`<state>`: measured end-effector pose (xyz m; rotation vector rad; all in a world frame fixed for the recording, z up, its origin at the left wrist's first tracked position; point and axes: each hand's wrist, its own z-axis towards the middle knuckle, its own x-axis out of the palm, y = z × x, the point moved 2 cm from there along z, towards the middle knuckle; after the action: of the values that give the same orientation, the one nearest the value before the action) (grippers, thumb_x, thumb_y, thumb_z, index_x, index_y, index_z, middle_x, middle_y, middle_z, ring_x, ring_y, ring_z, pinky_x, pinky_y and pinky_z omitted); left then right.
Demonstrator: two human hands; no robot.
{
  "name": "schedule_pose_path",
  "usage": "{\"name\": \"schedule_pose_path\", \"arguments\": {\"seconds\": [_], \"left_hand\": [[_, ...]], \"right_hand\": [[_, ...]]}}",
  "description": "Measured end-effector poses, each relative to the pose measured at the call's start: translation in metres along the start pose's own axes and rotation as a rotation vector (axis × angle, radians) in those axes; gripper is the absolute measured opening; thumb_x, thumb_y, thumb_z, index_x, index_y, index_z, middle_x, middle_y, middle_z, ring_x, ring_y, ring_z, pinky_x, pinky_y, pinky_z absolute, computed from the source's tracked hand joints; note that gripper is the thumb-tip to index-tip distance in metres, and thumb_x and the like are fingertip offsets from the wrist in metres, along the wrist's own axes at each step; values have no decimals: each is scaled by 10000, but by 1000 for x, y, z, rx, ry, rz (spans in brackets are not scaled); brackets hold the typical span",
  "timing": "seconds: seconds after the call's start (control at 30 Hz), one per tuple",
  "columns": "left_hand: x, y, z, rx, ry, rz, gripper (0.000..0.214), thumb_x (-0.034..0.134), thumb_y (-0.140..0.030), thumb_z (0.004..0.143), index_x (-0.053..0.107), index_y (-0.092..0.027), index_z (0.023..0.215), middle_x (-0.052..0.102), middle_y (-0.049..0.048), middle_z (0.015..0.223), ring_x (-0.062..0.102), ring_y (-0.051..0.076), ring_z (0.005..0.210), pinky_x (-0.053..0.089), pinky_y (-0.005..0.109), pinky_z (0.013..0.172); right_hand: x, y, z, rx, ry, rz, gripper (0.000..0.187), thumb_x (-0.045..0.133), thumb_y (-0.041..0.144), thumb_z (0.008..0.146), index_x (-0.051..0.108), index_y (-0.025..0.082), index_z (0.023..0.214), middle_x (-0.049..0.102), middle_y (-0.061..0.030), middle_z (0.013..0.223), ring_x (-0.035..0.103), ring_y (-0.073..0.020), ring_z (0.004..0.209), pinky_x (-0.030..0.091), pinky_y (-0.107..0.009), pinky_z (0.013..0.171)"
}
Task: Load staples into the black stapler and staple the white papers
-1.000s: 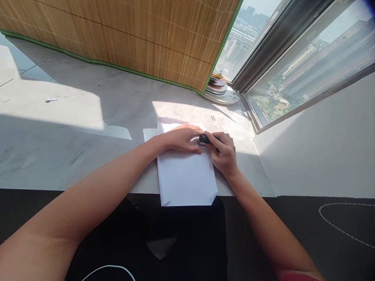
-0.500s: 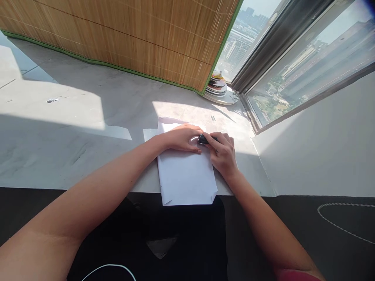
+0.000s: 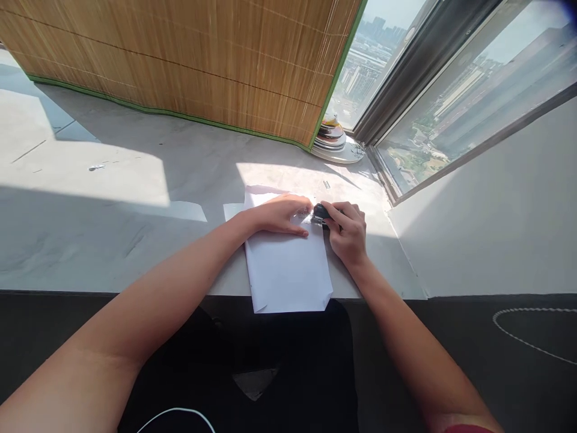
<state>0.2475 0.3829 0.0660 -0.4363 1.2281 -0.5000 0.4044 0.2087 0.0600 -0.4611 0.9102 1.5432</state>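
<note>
A stack of white paper (image 3: 288,270) lies on the pale stone ledge (image 3: 112,240), its near end hanging over the edge. My left hand (image 3: 282,215) lies on the paper's upper part, fingers stretched flat and pressing it down. My right hand (image 3: 346,231) is closed round a small black stapler (image 3: 321,213) with a shiny metal front, set at the paper's top right corner. The stapler's jaw meets the paper just beside my left fingertips.
A bamboo blind (image 3: 193,60) with green trim leans along the back. A stack of plates (image 3: 333,135) stands by the window frame (image 3: 406,84). A white wall (image 3: 496,210) rises on the right. Small metal bits (image 3: 327,184) lie beyond the paper. A white cable (image 3: 175,415) crosses my lap.
The view shifted slightly. My right hand drew the stapler a little to the right, away from my left fingertips. The left hand stays flat on the paper.
</note>
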Motion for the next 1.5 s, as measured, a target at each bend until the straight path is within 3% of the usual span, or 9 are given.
{"name": "schedule_pose_path", "arguments": {"seconds": [0.17, 0.33, 0.5, 0.67, 0.8, 0.97, 1.13, 1.33, 1.5], "left_hand": [[0, 3, -2, -43, 26, -27, 534, 814, -530, 857, 658, -217, 1262, 728, 105, 1217, 662, 285, 1127, 498, 383, 936], [-1, 5, -2, -13, -27, -107, 539, 818, -509, 858, 647, -218, 1279, 699, 137, 1368, 661, 291, 1239, 522, 413, 1024], [-19, 2, -3, -29, -358, -112, 252, 587, -446, 1041, 651, -213, 1109, 731, 99, 1224, 654, 226, 1182, 521, 412, 1052], [-42, 8, -29, -447, -697, 60, 234, 428, -255, 1055, 641, -219, 1146, 724, 100, 1140, 674, 217, 1084, 555, 388, 959], [-53, 12, -83, -817, -578, 346, 354, 456, -175, 983, 693, -200, 1245, 675, 183, 1348, 629, 324, 1295, 505, 494, 1123], [-78, 11, -177, -1195, -359, 589, 549, 394, -357, 1051, 563, -172, 1539, 481, 257, 1649, 377, 473, 1573, 304, 763, 1233], [-96, 13, -238, -1148, -180, 591, 648, 285, -497, 1088, 448, -250, 1665, 302, 193, 1798, 245, 458, 1660, 239, 832, 1232], [-94, 10, -260, -1168, -160, 612, 703, 201, -539, 1092, 343, -287, 1732, 210, 138, 1844, 151, 441, 1699, 182, 779, 1287], [-92, 10, -256, -1163, -168, 593, 705, 209, -537, 1094, 348, -253, 1724, 198, 165, 1841, 127, 456, 1697, 169, 810, 1270]], "right_hand": [[-2, -16, 3, 159, -129, -56, 399, 560, 180, 951, 794, 273, 1260, 728, -77, 1023, 624, -280, 955, 504, -454, 875], [-1, -18, 5, 239, -160, -102, 514, 566, 215, 898, 740, 229, 1382, 713, -106, 1025, 628, -300, 950, 555, -467, 872], [1, -17, 5, 322, -75, -106, 615, 535, 187, 880, 685, 206, 1476, 709, -123, 1064, 645, -301, 936, 563, -433, 823], [1, -19, 6, 390, -59, -84, 592, 532, 204, 898, 675, 198, 1472, 735, -138, 1136, 674, -313, 971, 564, -421, 819], [4, -24, 8, 463, -70, -22, 458, 590, 243, 872, 733, 199, 1305, 784, -136, 1160, 704, -322, 1001, 569, -426, 841], [2, -25, 6, 506, -122, 17, 331, 624, 263, 870, 736, 205, 1177, 809, -144, 1061, 719, -316, 939, 554, -406, 791], [2, 23, 4, 313, -112, 112, 285, 618, 291, 934, 701, 196, 1189, 793, -157, 1130, 731, -310, 998, 536, -386, 814], [28, 99, 9, 256, 149, 196, 112, 676, 272, 930, 677, 247, 1039, 780, -65, 960, 706, -256, 864, 411, -311, 686], [25, 85, 4, 274, 168, 151, 124, 687, 246, 913, 660, 244, 1034, 778, -67, 1016, 694, -251, 899, 368, -302, 678]]}}
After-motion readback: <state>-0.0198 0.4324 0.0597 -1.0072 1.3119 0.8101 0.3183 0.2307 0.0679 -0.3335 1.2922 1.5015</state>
